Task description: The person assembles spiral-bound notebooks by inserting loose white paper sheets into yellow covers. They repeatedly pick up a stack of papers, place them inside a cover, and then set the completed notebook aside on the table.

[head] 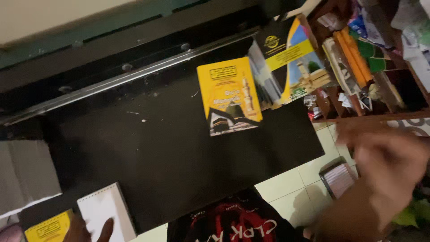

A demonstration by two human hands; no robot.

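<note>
Left hand [87, 229]: showing only at the bottom edge, thumb and one finger spread apart in a narrow V, the fingertip lying flat on the white punched pad [106, 213]. It is pressing rather than gripping; nothing is being held between the fingers.

White punched pad: lying at the near left corner of the black worktop [179, 152], a row of small holes running along its upper edge, tilted slightly.

Small yellow booklet [49, 227]: lying just beside the pad on its left, touching the left hand's side, partly cut off by the frame.

Grey sheet stack [27, 172]: sitting above that booklet, at the left edge.

Right hand [385, 161]: hanging at the right, off the worktop and above the pale tiled floor [291, 183]. It is blurring heavily; whether the fingers are wide or closed cannot be told, and no object is showing in it.

Yellow-covered booklet [229, 95]: lying face up near the far edge of the worktop, well apart from both hands.

Larger cover sheets [293, 60]: fanning out just to its right, overlapping.

Wooden compartment rack [371, 67]: standing at the far right, holding orange sticks and mixed small items.
</note>
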